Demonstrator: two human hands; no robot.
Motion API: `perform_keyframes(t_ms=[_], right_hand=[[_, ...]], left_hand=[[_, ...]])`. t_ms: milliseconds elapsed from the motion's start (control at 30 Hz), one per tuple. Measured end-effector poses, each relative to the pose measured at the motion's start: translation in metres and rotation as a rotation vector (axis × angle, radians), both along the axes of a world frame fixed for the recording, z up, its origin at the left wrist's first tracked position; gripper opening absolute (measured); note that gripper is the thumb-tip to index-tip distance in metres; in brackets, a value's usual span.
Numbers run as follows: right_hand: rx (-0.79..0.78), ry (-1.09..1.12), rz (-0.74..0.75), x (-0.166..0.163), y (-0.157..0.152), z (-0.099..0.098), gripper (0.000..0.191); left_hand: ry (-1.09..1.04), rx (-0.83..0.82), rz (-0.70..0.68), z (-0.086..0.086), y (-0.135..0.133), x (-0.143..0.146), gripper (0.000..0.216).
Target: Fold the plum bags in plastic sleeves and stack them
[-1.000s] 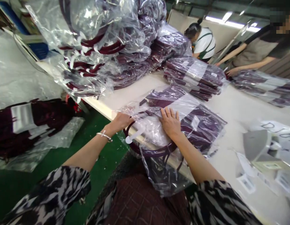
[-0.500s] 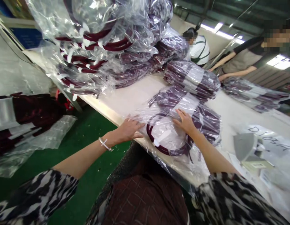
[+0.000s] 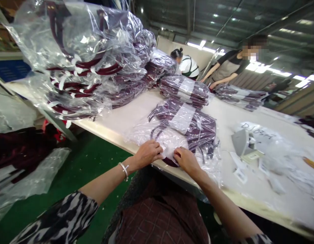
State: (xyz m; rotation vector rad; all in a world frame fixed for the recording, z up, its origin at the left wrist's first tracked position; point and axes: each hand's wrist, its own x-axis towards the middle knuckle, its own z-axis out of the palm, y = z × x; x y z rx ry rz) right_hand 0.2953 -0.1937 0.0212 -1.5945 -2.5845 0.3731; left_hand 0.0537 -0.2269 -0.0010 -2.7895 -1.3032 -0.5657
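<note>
A folded purple garment [image 3: 201, 127] with a white paper band [image 3: 182, 118] lies inside a clear plastic bag [image 3: 136, 134] at the table's front edge. My left hand [image 3: 149, 154], a white bracelet on its wrist, has its fingers curled closed on the near part of the bag. Just to the right, my right hand [image 3: 186, 160] pinches the same bag between thumb and fingers. Between the two hands a dark maroon loop [image 3: 170, 162] of the garment shows through the plastic, partly hidden by the fingers.
Stacked bagged maroon garments [image 3: 96, 74] tower at the left of the table [image 3: 116, 118]. Another bagged bundle [image 3: 184, 89] sits behind. A grey tape dispenser-like object [image 3: 242, 142] and marked plastic [image 3: 263, 134] lie right. Two people [image 3: 189, 66] stand beyond; bagged garments [image 3: 17, 162] are lower left.
Both hands have come closer together at the near end of the bag, and their spread fingers have closed on the plastic. The camera view has shifted, showing more of the table's right side.
</note>
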Motion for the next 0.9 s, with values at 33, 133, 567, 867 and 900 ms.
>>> perform_keyframes(t_ms=[33, 133, 567, 867, 900], right_hand=[[0.004, 0.04, -0.003, 0.0, 0.001, -0.002, 0.016], [0.007, 0.302, -0.105, 0.007, 0.002, 0.007, 0.014], [-0.344, 0.258, 0.196, 0.001, -0.004, 0.024, 0.008], [-0.044, 0.214, 0.29, -0.017, -0.031, 0.004, 0.006], [0.003, 0.218, 0.305, -0.019, -0.035, 0.0, 0.007]], left_hand=[[-0.005, -0.005, 0.002, -0.002, 0.001, 0.002, 0.026], [-0.042, -0.027, 0.052, -0.004, 0.003, 0.01, 0.029], [-0.671, -0.195, 0.5, -0.016, 0.029, 0.026, 0.02], [-0.891, 0.161, 0.954, -0.021, -0.021, -0.084, 0.083], [-0.742, 0.209, 0.955, -0.019, -0.023, -0.09, 0.083]])
